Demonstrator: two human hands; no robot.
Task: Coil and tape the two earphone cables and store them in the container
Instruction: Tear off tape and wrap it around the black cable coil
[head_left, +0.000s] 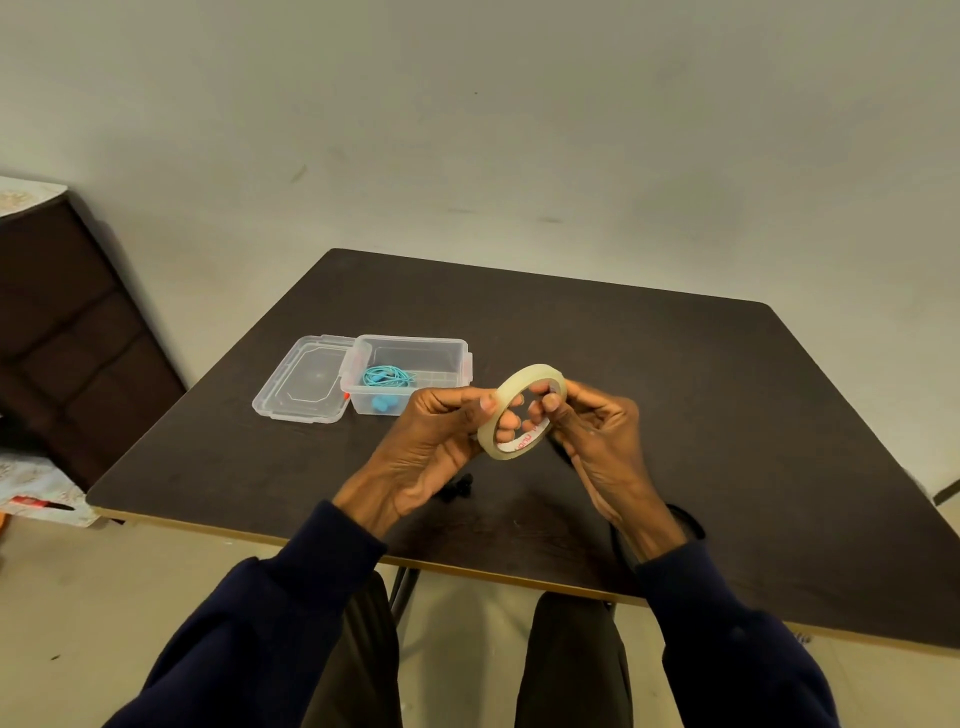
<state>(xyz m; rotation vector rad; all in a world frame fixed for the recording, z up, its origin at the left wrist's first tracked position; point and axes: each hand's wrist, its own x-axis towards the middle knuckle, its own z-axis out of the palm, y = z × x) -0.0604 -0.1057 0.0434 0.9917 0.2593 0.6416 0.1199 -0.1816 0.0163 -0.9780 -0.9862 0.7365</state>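
Observation:
Both hands hold a cream roll of masking tape (511, 387) above the dark table (701, 415). My left hand (441, 431) grips its left rim, thumb on the outer face and fingers through the hole. My right hand (587, 431) pinches the right rim. A clear plastic container (452, 353) stands behind the left hand, and a coiled blue earphone cable (388, 376) lies inside it. The black earphones (457, 488) lie on the table under my hands, mostly hidden and hard to make out.
The container's clear lid (306, 379) lies flat at its left side. A dark brown cabinet (67, 332) stands left of the table. The table's near edge (467, 569) runs above my knees.

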